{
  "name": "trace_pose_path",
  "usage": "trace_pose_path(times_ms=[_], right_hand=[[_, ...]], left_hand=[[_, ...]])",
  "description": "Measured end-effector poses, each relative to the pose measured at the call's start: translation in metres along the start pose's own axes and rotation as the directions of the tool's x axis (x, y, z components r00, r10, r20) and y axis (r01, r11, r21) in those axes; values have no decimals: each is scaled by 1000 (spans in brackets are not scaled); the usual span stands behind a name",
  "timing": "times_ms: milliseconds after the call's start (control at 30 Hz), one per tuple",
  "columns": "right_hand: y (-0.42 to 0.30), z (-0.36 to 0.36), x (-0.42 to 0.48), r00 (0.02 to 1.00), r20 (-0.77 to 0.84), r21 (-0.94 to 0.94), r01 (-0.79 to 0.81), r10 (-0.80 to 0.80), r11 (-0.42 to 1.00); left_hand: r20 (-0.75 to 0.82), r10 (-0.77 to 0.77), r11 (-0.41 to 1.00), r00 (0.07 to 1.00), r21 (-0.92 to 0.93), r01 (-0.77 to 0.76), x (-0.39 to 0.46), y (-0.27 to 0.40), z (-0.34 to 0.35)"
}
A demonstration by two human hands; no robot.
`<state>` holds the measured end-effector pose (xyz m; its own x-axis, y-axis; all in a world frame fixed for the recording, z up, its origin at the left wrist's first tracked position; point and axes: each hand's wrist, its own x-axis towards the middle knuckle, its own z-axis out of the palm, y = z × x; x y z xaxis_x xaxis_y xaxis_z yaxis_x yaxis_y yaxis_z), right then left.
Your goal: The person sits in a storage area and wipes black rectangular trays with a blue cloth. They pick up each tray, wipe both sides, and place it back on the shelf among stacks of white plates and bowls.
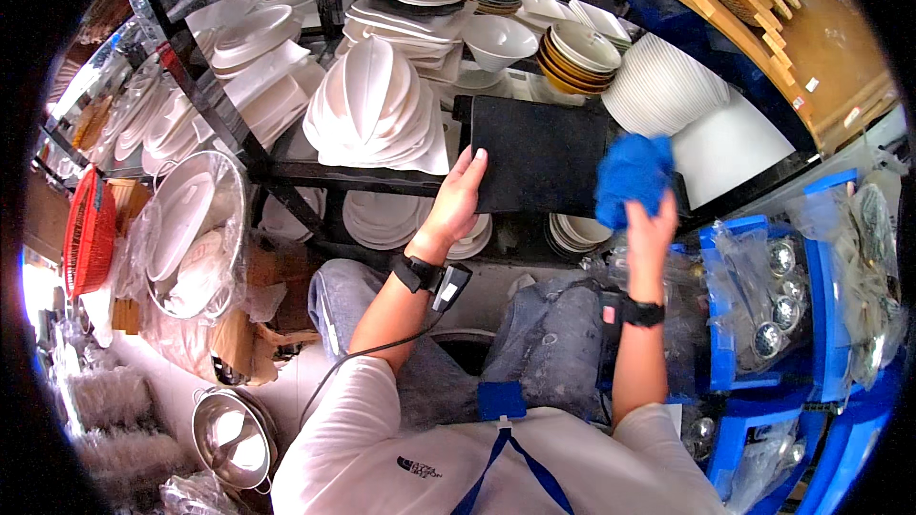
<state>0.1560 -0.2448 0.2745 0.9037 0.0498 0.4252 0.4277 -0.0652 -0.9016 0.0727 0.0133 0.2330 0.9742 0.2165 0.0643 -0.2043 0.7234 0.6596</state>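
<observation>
A flat black rectangular plate (537,157) is held up in front of the shelf, its left edge in the grip of my left hand (458,193). The thumb lies along that edge, and the fingers behind it are hidden. Bunched in my right hand (653,225) is a blue cloth (633,175), which overlaps the plate's right side in the picture. Whether the cloth presses on the plate I cannot tell. Left of the plate stands a stack of white leaf-shaped dishes (372,104).
The black shelf (343,175) carries brown-and-white bowls (580,54) and a tilted row of white plates (665,89). More plates (383,218) sit on the lower tier. Blue bins (723,315) with bagged metal ladles stand at right; a steel basin (232,436) and red basket (91,236) at left.
</observation>
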Motion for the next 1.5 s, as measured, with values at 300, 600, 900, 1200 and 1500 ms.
trace_pose_path(times_ms=[300,600,900,1200,1500], right_hand=[[-57,136,-22,778,476,-477,620,-410,623],[-52,126,21,820,420,-649,571,-389,503],[-74,144,-18,736,495,-477,674,-461,564],[-44,102,33,875,298,-754,461,-381,468],[-61,128,-28,787,467,-525,614,-403,590]], left_hand=[[67,160,877,985,448,-173,-6,-4,-10],[48,141,942,989,300,-149,-11,5,-9],[153,215,742,965,617,-263,-16,-3,-14],[106,123,939,987,309,-150,-13,2,-3],[53,258,866,965,431,-255,-13,4,-15]])
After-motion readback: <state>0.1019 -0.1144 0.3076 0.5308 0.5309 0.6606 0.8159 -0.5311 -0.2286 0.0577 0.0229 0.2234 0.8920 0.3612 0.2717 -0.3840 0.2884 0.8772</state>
